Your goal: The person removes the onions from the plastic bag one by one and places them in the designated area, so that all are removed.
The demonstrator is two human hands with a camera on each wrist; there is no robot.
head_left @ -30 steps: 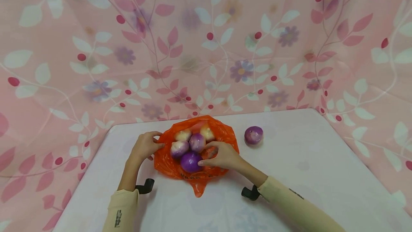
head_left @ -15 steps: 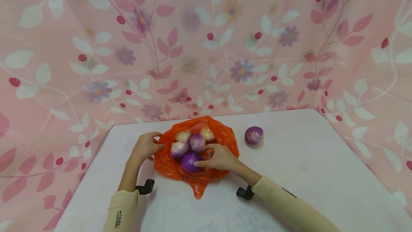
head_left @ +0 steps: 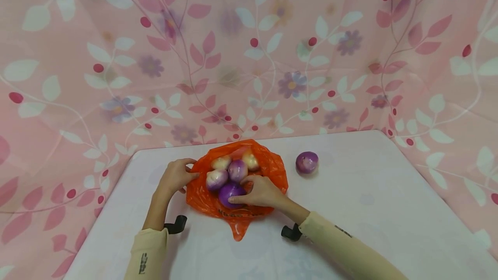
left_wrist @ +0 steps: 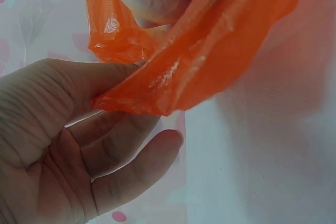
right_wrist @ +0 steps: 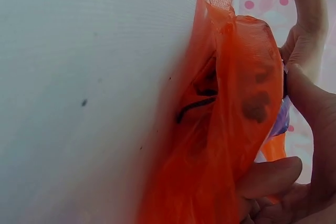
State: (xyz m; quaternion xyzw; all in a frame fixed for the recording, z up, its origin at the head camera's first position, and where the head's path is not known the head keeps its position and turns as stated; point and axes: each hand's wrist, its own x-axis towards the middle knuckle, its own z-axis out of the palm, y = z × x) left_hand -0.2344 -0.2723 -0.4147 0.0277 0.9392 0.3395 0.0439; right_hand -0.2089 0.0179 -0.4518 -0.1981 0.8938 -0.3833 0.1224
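Note:
An orange plastic bag [head_left: 274, 165] lies with its mouth spread on the table, and several purple-and-white onions [head_left: 216, 179] sit inside. With thumb and fingers my left hand [head_left: 176, 176] pinches the bag's left edge; in the left wrist view the film [left_wrist: 173, 77] runs between thumb and forefinger, the other fingers loosely bent. My right hand [head_left: 261, 191] reaches over the bag's right side and grips a deep purple onion [head_left: 227, 192] at the front, thumb across its near face. Its other fingertips are partly hidden among the onions. In the right wrist view, bag film [right_wrist: 247, 93] covers much of that onion.
One more onion [head_left: 307, 162] rests on the white-covered table [head_left: 350, 202], right of the bag. Behind stands a pink floral cloth [head_left: 241, 55]. Black fittings [head_left: 176, 224] stick out at both wrists. The bag's front corner [head_left: 239, 229] points toward me.
My right hand has slid a little to the left, its thumb farther across the deep purple onion. The left hand keeps its place on the bag's edge.

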